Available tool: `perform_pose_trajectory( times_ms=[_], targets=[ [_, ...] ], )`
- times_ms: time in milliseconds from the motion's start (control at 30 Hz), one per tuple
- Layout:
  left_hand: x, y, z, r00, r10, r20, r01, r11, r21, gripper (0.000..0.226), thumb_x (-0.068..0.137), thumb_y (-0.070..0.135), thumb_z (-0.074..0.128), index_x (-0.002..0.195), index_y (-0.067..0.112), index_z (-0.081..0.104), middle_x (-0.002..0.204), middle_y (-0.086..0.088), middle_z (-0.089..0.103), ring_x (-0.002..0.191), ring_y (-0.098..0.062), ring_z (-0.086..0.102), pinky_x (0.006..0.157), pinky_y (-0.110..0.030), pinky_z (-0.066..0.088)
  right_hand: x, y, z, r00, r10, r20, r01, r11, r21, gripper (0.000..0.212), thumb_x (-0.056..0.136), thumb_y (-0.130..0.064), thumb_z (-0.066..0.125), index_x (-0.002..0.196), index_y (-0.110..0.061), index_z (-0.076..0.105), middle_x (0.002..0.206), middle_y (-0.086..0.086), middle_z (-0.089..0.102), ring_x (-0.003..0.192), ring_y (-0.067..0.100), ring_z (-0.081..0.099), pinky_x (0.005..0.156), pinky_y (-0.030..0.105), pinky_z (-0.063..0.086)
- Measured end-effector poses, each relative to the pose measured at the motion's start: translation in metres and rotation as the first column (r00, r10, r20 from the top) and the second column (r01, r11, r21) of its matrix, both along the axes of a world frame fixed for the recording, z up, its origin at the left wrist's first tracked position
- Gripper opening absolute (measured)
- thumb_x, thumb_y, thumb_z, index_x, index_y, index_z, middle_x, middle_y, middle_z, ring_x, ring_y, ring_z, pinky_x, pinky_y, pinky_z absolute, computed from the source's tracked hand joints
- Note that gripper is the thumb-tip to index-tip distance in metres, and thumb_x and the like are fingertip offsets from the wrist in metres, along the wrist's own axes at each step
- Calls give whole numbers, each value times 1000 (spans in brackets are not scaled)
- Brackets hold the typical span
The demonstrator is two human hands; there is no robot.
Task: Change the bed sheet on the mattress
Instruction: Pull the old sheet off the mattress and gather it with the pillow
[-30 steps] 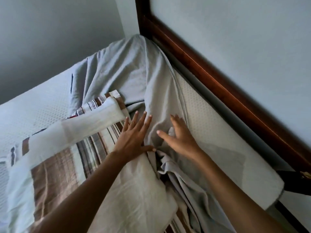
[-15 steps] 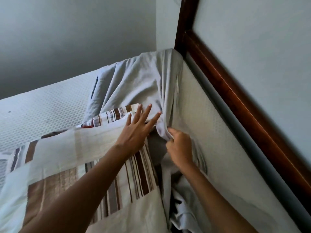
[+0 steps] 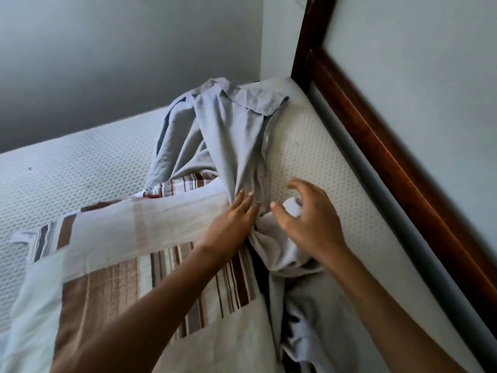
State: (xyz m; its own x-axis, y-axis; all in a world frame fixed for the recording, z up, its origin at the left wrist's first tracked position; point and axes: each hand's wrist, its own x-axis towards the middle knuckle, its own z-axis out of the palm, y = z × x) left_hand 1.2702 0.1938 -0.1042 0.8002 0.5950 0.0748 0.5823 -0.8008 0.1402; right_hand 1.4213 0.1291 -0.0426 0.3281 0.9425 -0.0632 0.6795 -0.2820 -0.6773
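Note:
The grey bed sheet (image 3: pixel 228 130) is off the far corner of the mattress (image 3: pixel 67 184) and lies bunched in a ridge running toward me. My left hand (image 3: pixel 231 224) rests on the bunched sheet with straight fingers, at the edge of a brown-and-white striped cover (image 3: pixel 121 278). My right hand (image 3: pixel 309 222) hovers just right of it, fingers spread and loosely bent, with a pale fold of the sheet under the palm. Bare white honeycomb-textured mattress shows on both sides of the sheet.
A dark wooden bed frame (image 3: pixel 376 146) runs along the mattress's right side against the pale wall. A grey wall (image 3: pixel 107 63) bounds the far side. More grey sheet is heaped near me at the lower right (image 3: pixel 309 319).
The sheet's far corner has come off the mattress corner and slid toward me. My right hand let go of the sheet's edge and spread its fingers. My left hand stays on the cloth.

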Motion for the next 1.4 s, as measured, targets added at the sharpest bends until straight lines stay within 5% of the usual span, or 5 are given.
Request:
perform_pose_trajectory(
  times_ms=[167, 600, 834, 1100, 1401],
  targets=[
    [-2, -65, -2, 993, -7, 121, 33, 977, -212, 41, 84, 4, 57, 124, -4, 56, 128, -21, 56, 126, -36, 46, 103, -46, 33, -30, 90, -42, 952, 299, -65, -305, 904, -300, 67, 91, -33, 57, 148, -29, 23, 159, 2, 0, 144, 26, 6, 114, 44, 15],
    [-167, -109, 54, 872, 441, 215, -412, 896, -168, 46, 91, 32, 43, 124, 3, 58, 133, -14, 52, 134, -28, 34, 116, -28, 16, -34, -87, -62, 817, 538, 207, -238, 642, -729, 13, 93, -13, 46, 81, -18, 51, 111, 14, 61, 108, 27, 57, 81, 32, 41],
    [-239, -154, 53, 654, 741, 151, -709, 671, -220, 77, 87, 63, 31, 146, 14, 28, 156, -6, 17, 145, -23, 3, 116, -41, 0, -91, -86, -10, 921, 188, 341, -135, 975, -175, 31, 90, -6, 41, 109, 1, 64, 109, 20, 65, 100, 33, 61, 84, 38, 46],
    [-310, -203, 37, 449, 893, 42, -829, 433, -353, 106, 65, 91, 20, 147, 33, -15, 154, 3, -25, 141, -22, -25, 108, -60, -1, -271, -141, 23, 715, 535, 450, -535, 833, -140, 83, 79, -70, 34, 150, -30, 16, 158, 10, 3, 143, 36, -3, 107, 68, -5],
    [-385, -183, 4, 976, 217, -19, -217, 976, 32, 71, 90, 61, 25, 149, 35, -5, 157, -2, -14, 143, -35, 0, 105, -65, 25, -345, -193, -10, 678, 543, 496, -408, 839, -360, 125, 39, -35, 89, 147, -27, 25, 155, 12, 21, 136, 44, 26, 91, 81, 18]
  ],
)
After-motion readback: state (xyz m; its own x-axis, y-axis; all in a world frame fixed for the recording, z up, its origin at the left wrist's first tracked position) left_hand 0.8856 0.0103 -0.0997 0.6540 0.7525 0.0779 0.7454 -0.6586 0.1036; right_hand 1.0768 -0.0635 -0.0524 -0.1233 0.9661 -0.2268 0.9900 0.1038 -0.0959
